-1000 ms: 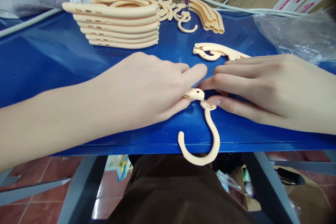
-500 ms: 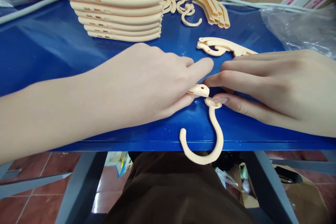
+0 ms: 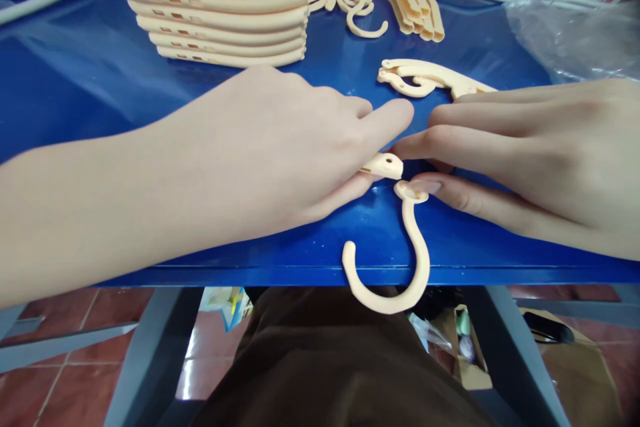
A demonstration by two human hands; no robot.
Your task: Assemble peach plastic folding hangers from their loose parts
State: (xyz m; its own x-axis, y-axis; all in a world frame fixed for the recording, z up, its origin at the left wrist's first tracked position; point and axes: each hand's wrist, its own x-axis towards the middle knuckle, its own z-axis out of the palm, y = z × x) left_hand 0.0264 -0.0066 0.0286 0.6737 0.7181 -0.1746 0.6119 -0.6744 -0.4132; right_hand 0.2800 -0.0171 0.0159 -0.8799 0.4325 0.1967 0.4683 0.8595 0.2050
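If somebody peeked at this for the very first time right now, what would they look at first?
Probably the big cream hook, curling out past the blue table's front edge, with the right hand's thumb against its oval end. Next, maybe the stack of long cream pieces at the back left, beyond the left hand.
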